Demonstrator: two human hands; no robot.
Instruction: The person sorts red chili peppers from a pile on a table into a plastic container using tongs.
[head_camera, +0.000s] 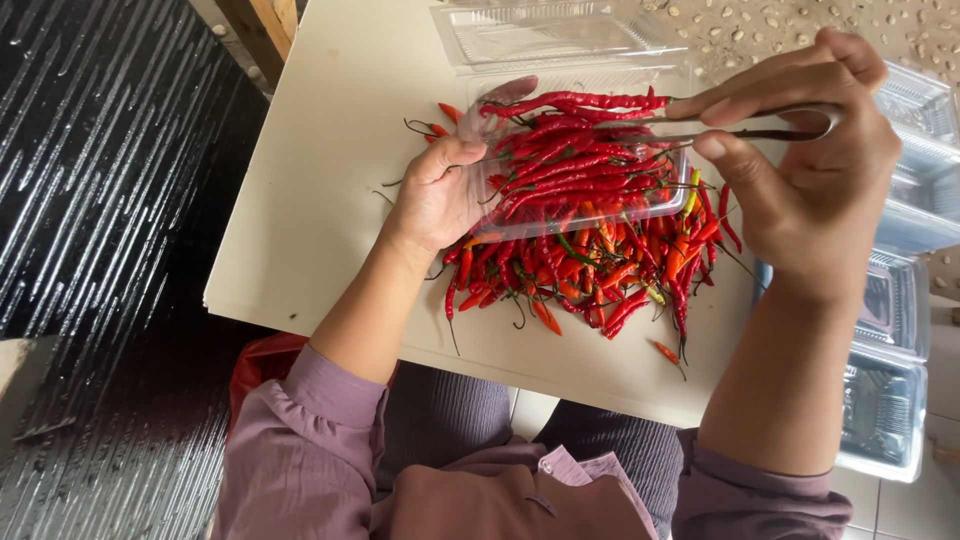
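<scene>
A clear plastic box (580, 150) packed with long red chillies (570, 165) sits on a pale board (320, 180), its hinged lid open behind it. The left hand (440, 195) grips the box's near-left corner, thumb curled over the rim. The right hand (810, 170) pinches metal tongs (740, 122) shut on a chilli at the box's right edge — tips pointing left. A loose heap of red and orange chillies (600, 270) lies just in front of the box — stacked empty plastic boxes (895, 330) stand to the right
</scene>
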